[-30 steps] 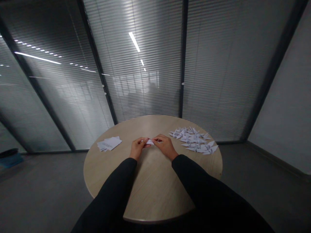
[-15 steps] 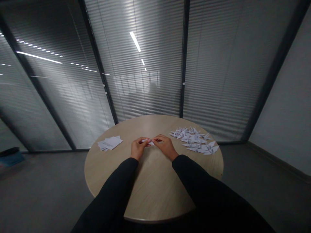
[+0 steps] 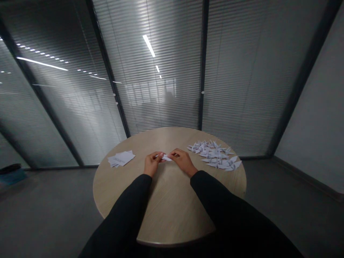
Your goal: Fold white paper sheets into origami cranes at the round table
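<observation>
Between my hands is a small piece of folded white paper (image 3: 166,157), held just over the middle of the table. My left hand (image 3: 152,163) pinches its left end with thumb and fingers. At the right end, the fingers of my right hand (image 3: 182,160) are closed on the same paper. Its exact folded shape is too small to make out. To the right lies a pile of folded white paper cranes (image 3: 215,154), apart from my right hand. A loose stack of flat white paper sheets (image 3: 122,158) rests left of my left hand.
The round wooden table (image 3: 172,215) stands before a glass partition with blinds (image 3: 166,71). Dark frame posts divide the glass. A blue bin with a dark rim (image 3: 12,175) is on the floor at far left, and a plain wall (image 3: 322,118) rises at right.
My fingertips have moved slightly apart, so more of the folded paper shows between them. The crane pile and the sheet stack look the same.
</observation>
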Motion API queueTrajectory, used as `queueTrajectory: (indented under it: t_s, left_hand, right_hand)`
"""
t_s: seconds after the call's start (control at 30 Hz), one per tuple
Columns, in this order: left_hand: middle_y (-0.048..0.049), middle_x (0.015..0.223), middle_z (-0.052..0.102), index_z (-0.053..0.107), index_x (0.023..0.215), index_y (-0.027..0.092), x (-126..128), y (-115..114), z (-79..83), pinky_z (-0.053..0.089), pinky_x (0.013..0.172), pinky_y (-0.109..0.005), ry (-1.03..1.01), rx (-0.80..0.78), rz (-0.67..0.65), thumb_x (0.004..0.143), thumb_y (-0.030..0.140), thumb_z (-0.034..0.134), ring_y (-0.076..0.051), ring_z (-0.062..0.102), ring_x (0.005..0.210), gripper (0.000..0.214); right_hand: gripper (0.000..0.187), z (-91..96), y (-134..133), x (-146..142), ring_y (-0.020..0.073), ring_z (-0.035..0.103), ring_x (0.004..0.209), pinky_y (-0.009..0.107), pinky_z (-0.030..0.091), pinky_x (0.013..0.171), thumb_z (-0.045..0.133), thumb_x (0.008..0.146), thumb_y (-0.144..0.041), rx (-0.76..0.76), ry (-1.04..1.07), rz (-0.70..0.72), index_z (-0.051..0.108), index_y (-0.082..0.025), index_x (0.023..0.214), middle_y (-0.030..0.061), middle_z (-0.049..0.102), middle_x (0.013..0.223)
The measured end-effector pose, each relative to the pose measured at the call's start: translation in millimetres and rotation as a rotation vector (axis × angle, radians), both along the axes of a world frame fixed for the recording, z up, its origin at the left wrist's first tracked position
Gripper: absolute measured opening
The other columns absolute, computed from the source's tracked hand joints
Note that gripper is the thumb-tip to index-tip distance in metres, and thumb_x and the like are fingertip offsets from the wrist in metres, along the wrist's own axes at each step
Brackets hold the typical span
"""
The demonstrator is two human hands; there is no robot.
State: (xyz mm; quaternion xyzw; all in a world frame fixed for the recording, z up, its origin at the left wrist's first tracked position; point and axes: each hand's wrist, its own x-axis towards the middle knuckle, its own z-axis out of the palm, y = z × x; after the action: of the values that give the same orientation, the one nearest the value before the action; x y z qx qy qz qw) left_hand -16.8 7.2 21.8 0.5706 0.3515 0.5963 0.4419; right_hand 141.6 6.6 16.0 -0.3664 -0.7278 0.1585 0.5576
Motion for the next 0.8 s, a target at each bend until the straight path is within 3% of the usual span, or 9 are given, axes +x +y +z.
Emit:
queueTrajectory:
  t_s: [0.3, 0.63, 0.8]
  left_hand:
    - [-0.0032, 0.066, 0.065, 0.067, 0.071, 0.01, 1, 3, -0.5, 0.053, 0.063, -0.029, -0.031, -0.009, -0.002, 0.054, 0.044, 0.075, -0.014, 0.06, 0.061, 0.038]
    - [-0.004, 0.073, 0.065, 0.067, 0.076, 0.01, 0, 3, -2.3, 0.053, 0.067, -0.029, -0.039, -0.047, -0.078, 0.057, 0.04, 0.075, -0.014, 0.061, 0.067, 0.036]
    - [0.0054, 0.058, 0.055, 0.06, 0.106, 0.013, 2, -3, -0.2, 0.052, 0.068, -0.029, -0.016, -0.046, -0.104, 0.059, 0.034, 0.075, -0.008, 0.054, 0.055, 0.054]
  right_hand:
    - [0.018, 4.1, -3, -1, 0.0129, 0.055, 0.064, 0.024, 0.038, 0.061, 0.056, 0.081, -0.027, 0.058, -0.018, 0.022, 0.063, -0.017, 0.067, 0.0016, 0.06, 0.067]
    - [0.019, -5.2, 5, 3, 0.0131, 0.056, 0.067, 0.023, 0.041, 0.062, 0.056, 0.079, -0.032, -0.047, 0.052, 0.064, 0.062, -0.016, 0.069, 0.0008, 0.059, 0.069]
    - [0.019, -8.2, 8, 4, 0.0132, 0.055, 0.069, 0.024, 0.041, 0.064, 0.05, 0.083, -0.028, -0.015, -0.009, -0.037, 0.061, -0.016, 0.072, 0.0011, 0.059, 0.072]
